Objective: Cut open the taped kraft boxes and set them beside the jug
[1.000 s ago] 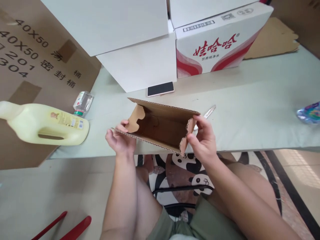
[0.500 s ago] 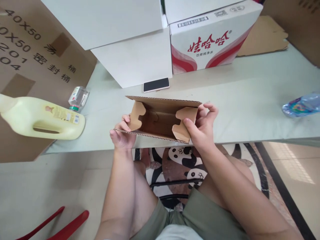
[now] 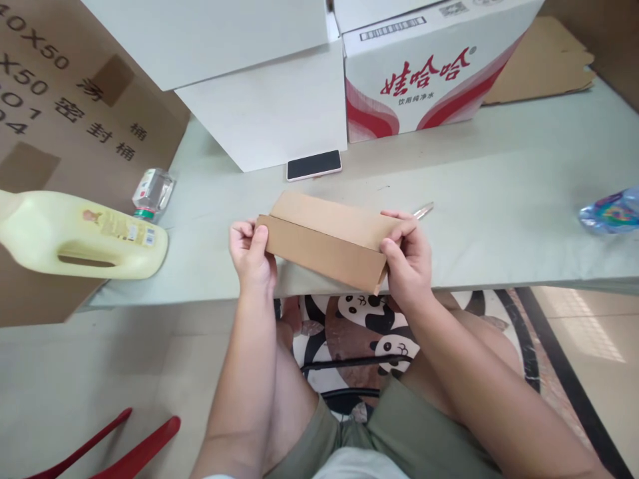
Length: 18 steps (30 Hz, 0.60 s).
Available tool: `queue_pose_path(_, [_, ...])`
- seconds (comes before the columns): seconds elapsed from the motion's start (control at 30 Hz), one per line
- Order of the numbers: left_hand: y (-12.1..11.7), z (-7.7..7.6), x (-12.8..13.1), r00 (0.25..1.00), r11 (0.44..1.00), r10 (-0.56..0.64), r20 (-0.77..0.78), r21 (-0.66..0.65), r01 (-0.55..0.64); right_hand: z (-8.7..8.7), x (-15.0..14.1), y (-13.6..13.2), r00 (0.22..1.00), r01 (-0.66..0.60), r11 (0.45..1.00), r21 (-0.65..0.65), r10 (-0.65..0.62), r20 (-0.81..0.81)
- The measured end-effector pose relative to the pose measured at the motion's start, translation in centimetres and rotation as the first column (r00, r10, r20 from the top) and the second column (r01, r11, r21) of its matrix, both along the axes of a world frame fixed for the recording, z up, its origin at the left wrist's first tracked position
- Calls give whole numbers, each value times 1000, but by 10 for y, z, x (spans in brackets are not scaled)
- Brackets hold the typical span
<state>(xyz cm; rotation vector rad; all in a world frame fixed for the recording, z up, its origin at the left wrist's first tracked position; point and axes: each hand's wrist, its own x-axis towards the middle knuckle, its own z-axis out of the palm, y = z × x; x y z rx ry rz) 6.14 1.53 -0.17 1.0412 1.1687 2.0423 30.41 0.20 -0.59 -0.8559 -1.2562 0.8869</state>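
Observation:
A small brown cardboard box (image 3: 324, 249) is held between my two hands at the near edge of the table. My left hand (image 3: 253, 253) grips its left end, with the thumb on the near face. On the right end, my right hand (image 3: 408, 256) closes with the thumb near the top corner and the fingers behind. The upper panel and the near side show; the inside of the box is hidden. Just beyond my right fingers, a slim pen-like object (image 3: 424, 210) lies on the table.
A phone (image 3: 314, 165) lies before stacked white boxes (image 3: 269, 113) and a red-and-white carton (image 3: 424, 86). At left are a yellow jug (image 3: 100, 233), a clear bottle (image 3: 154, 193) and a large carton (image 3: 74, 133). Another bottle (image 3: 612, 211) lies right on the green-covered table (image 3: 499, 199).
The box's open side, with its end flaps, faced up before; now a flat panel covers the top and the box is tilted. Both hands have shifted their grip on its ends.

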Motion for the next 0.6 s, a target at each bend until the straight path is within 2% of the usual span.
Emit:
queue_pose_path(0.13, [0,-4,-2,971,996,77,-226,-32,-87,1,0,1,1000,-3,1000,-16,4,24])
queue_pose_path(0.27, [-4,1,-6,924,995,-15,-381,-93,-23,-3,3,2,999,-49,999,-3,49,-10])
queue_pose_path(0.37, [-3,4,-13,936,989,-25,-351,-143,-27,-5,6,3,997,-73,997,10,73,7])
queue_pose_path(0.47, [1,3,-25,971,978,69,-228,-178,-111,-7,7,6,997,-28,992,-124,36,67])
queue_pose_path(0.53, [5,-1,-35,982,972,131,-136,-175,-154,-7,6,8,991,-81,965,-250,106,87])
queue_pose_path(0.6, [8,-4,-42,986,974,152,-67,-159,-161,-7,3,7,969,-216,928,-304,242,50])
